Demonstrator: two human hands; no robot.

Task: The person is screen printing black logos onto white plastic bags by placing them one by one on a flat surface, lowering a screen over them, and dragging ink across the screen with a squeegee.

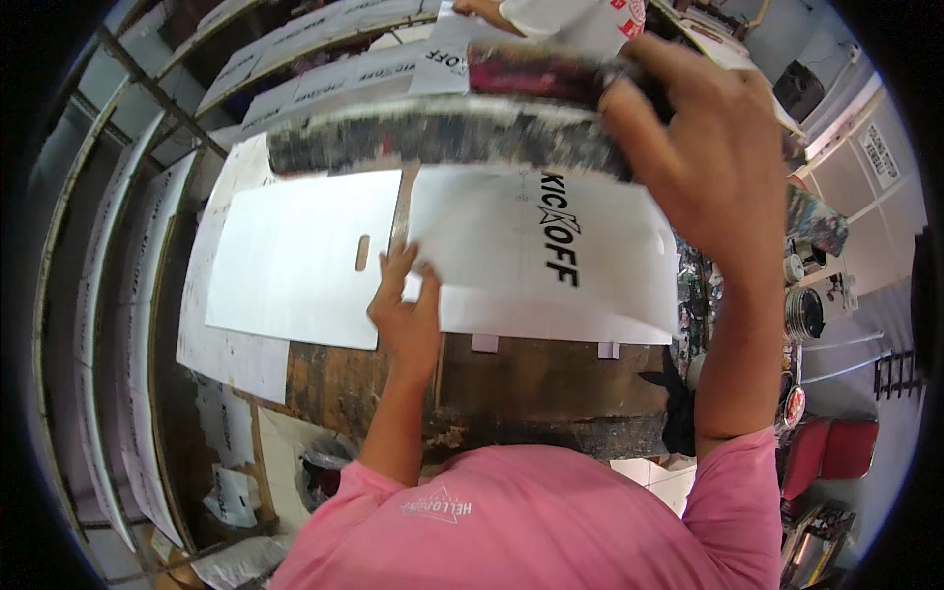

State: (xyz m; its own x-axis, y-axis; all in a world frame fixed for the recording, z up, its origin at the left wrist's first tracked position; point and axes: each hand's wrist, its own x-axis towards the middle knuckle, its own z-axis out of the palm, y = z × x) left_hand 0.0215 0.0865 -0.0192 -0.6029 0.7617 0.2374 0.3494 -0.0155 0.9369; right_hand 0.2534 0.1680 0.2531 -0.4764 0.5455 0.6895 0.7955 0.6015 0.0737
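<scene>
My right hand (703, 162) is raised and grips the right end of a long, paint-caked frame (442, 133) that is lifted and tilted above the table. Under it lies a white sheet printed with black lettering (536, 251). My left hand (405, 310) rests flat on that sheet's lower left edge, fingers spread. To the left lies a second, blank white sheet with a slot cut near its edge (295, 256). Both lie on a stained dark wooden worktable (531, 388).
Racks of printed white sheets (128, 295) curve along the left and the top. Another person's arm and white sleeve (560, 15) show at the top. Cans and clutter (806, 295) sit at right, a red chair (836, 452) at the lower right.
</scene>
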